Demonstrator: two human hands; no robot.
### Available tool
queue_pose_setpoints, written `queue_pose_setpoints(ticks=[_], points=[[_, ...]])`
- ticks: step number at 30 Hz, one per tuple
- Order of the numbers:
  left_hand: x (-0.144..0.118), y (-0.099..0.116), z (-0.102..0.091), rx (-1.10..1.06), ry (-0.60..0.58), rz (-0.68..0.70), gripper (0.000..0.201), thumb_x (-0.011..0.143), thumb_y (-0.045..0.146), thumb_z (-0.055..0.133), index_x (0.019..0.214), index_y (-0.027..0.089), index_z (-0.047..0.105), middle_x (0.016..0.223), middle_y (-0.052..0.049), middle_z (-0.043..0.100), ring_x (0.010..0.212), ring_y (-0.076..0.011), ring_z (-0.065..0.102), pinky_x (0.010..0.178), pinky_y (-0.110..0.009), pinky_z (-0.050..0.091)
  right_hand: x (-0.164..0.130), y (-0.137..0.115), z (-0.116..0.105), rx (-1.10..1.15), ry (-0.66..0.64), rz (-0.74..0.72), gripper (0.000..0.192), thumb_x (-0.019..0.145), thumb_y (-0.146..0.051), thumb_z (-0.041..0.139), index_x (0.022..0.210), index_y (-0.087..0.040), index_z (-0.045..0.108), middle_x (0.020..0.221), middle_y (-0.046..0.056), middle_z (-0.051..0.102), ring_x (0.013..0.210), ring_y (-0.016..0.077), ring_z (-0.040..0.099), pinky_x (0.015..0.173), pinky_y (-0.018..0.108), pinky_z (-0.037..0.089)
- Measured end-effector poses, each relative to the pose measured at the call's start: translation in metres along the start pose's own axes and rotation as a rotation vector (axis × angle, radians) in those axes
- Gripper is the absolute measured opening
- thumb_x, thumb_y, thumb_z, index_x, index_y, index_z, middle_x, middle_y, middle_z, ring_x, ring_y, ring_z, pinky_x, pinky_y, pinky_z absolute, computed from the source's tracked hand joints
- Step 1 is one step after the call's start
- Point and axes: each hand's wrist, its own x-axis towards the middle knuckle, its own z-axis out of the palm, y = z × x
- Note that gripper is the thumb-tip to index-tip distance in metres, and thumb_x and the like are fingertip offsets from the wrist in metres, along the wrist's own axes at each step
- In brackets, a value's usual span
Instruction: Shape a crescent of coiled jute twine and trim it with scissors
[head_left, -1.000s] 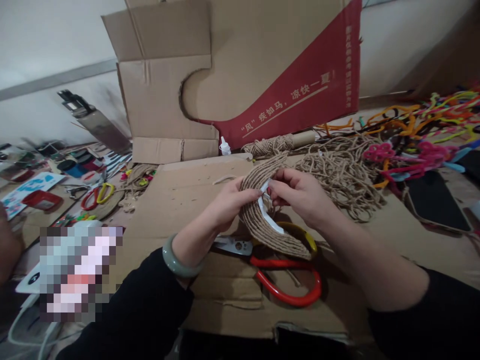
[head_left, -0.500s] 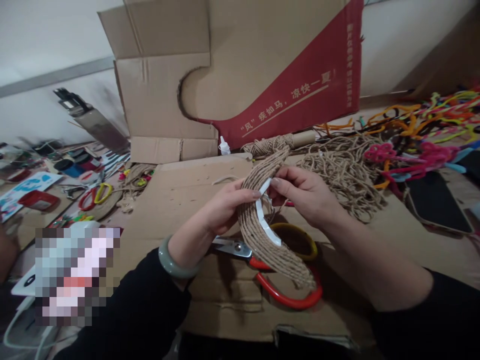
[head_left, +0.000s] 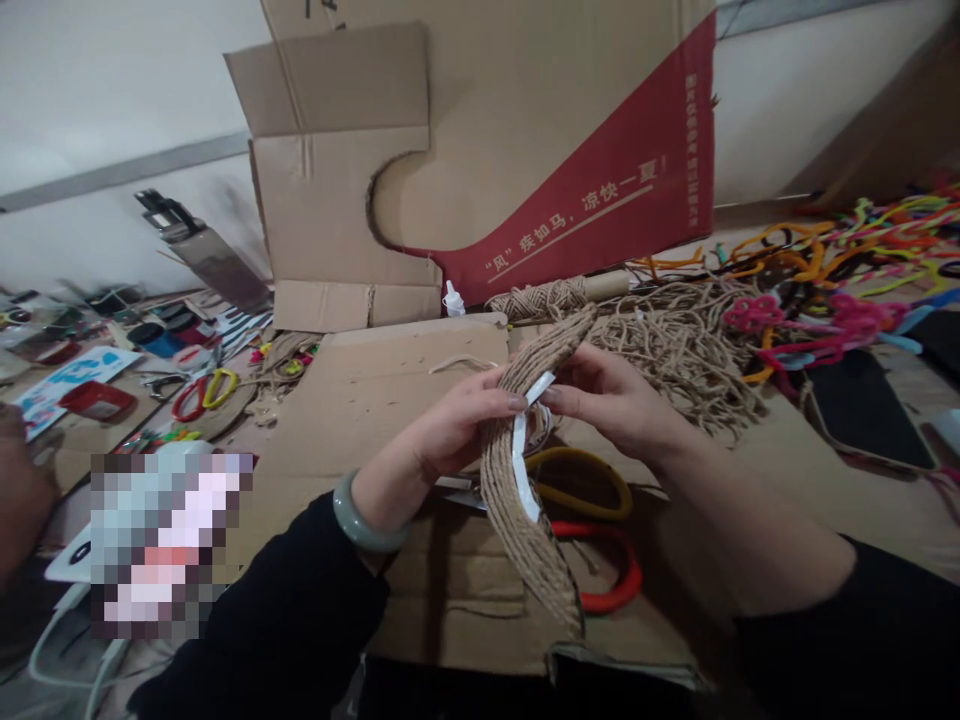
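Jute-cord crescent [head_left: 504,500], one, long axis running far to near, left hand [head_left: 469,418] clasping its outer curve, right hand [head_left: 619,402] pinching its white-edged inner curve.

We face a pale, whitish wall [head_left: 97,90], crossed on the left by a slanting grey strip [head_left: 172,158], with more grey banding at the upper right. The desk [head_left: 911,505] runs back close to it. Towards the upper right corner we see a darker brown surface [head_left: 907,125], too dim to identify. Our light is low, brightest at the upper left.
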Motion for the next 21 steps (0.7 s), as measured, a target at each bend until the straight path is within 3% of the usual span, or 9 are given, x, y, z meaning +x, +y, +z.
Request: queue_pose_setpoints(ticks=[3,7,10,15,21], points=[[0.0,0.001,0.002,0.015,0.007,-0.019,0.027,0.071,0.03,0.068,0.087,0.017,0.051,0.062,0.001,0.06,0.051,-0.0094,0.056,0.046,-0.02,0.042,-0.001,0.0,-0.001,0.031,0.037,0.018,0.036,0.065,-0.044,0.078,0.086,-0.022,0.059,0.089,0.002,0.068,0.077,0.0147,0.065,0.071,0.03,0.055],[0.0,0.002,0.003,0.057,0.151,-0.012,0.033,0.074,0.034,0.07,0.094,0.017,0.051,0.074,-0.001,0.064,0.057,-0.0101,0.061,0.051,-0.021,0.046,0.0,0.002,-0.004,-0.019,0.162,0.08,0.041,0.063,-0.046,0.078,0.088,-0.021,0.056,0.089,0.002,0.066,0.071,0.0131,0.062,0.061,0.028,0.052],[0.001,0.003,0.003,0.101,0.233,0.002,0.036,0.074,0.038,0.07,0.097,0.017,0.051,0.085,-0.003,0.066,0.061,-0.0107,0.063,0.052,-0.022,0.046,0.001,0.006,-0.005,-0.062,0.24,0.063,0.037,0.066,-0.045,0.076,0.086,-0.021,0.056,0.084,0.001,0.065,0.072,0.0127,0.06,0.064,0.027,0.051],[-0.003,0.005,0.008,0.176,0.222,-0.007,0.035,0.08,0.045,0.063,0.097,0.016,0.053,0.092,-0.007,0.068,0.067,-0.0123,0.065,0.057,-0.023,0.048,0.003,0.009,-0.006,-0.07,0.276,0.026,0.032,0.068,-0.043,0.074,0.078,-0.02,0.055,0.079,0.0,0.063,0.073,0.0122,0.059,0.068,0.028,0.05],[-0.006,0.006,0.011,0.202,0.184,-0.005,0.037,0.082,0.047,0.059,0.102,0.016,0.055,0.093,-0.008,0.069,0.069,-0.0145,0.065,0.056,-0.025,0.048,0.001,0.007,-0.005,-0.011,0.235,0.06,0.032,0.068,-0.044,0.074,0.077,-0.02,0.055,0.067,-0.004,0.057,0.054,0.0079,0.049,0.048,0.022,0.04]])
